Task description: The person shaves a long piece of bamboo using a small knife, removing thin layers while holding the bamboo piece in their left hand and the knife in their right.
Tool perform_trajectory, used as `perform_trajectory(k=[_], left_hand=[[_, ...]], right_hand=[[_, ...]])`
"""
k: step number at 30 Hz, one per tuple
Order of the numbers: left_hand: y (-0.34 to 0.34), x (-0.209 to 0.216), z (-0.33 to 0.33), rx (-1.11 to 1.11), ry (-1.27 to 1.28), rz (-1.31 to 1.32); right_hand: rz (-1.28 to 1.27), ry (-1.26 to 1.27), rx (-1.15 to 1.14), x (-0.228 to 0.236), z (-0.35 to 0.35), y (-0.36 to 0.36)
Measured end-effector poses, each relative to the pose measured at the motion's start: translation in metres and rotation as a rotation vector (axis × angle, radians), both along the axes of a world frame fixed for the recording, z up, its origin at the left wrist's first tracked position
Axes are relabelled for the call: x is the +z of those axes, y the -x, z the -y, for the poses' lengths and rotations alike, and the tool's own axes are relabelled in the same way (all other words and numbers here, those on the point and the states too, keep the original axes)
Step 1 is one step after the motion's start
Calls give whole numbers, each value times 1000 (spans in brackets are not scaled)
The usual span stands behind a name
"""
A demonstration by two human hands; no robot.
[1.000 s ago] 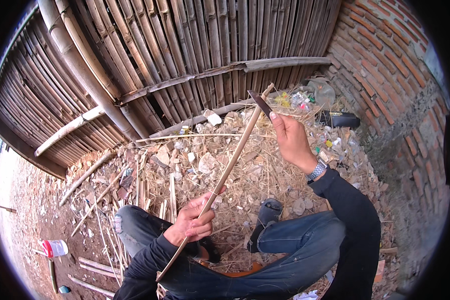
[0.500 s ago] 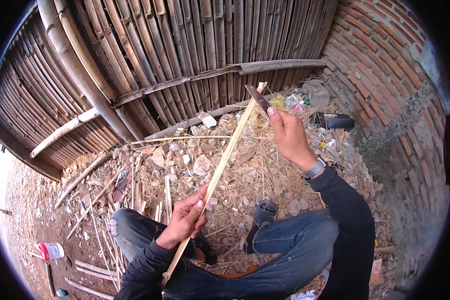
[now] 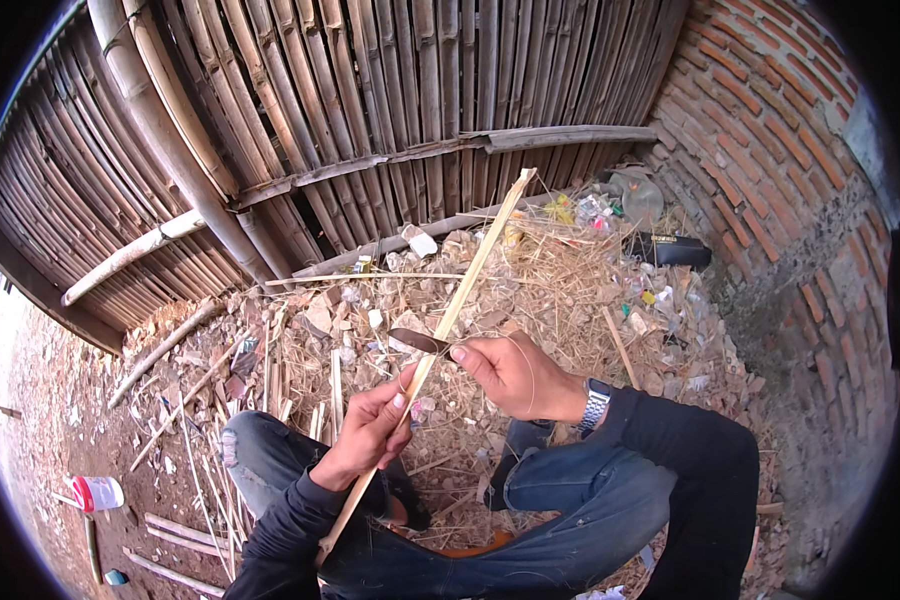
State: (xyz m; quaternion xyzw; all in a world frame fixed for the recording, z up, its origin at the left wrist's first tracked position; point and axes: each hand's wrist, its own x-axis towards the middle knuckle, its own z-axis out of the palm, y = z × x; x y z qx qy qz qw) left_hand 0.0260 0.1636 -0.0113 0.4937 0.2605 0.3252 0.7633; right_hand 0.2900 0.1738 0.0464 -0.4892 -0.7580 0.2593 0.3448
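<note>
A long pale bamboo strip [image 3: 478,268] slants across the middle, its far end near the fence and its near end over my lap. My left hand [image 3: 368,432] is closed around it below its middle. In my right hand [image 3: 522,375], which wears a metal-banded watch, is a knife whose dark blade [image 3: 416,340] points left and lies across the strip just above my left fingers. The knife's handle is hidden inside my fist. A thin, hair-like fibre loops by my right hand.
I sit with bent, jeans-clad legs [image 3: 580,500] on ground strewn with rubble, straw and litter. A bamboo fence [image 3: 390,80] stands ahead and a brick wall [image 3: 770,120] at right. Cut bamboo pieces [image 3: 185,540] and a red-and-white plastic tub [image 3: 98,493] lie at left; a black case [image 3: 670,249] lies far right.
My right hand has drawn the knife from the strip's far end down toward my left hand. The left hand still grips the strip in nearly the same place.
</note>
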Motion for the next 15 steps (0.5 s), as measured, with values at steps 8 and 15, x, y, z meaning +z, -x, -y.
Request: perform_trajectory(k=[8,15], left_hand=[[-2,-6,8,-28,-26,-48],[0,-9,3,30,-81,-74]], right_hand=[[-26,-248,-394,15,-51,-53],[71,-57,42,-11,6,7]])
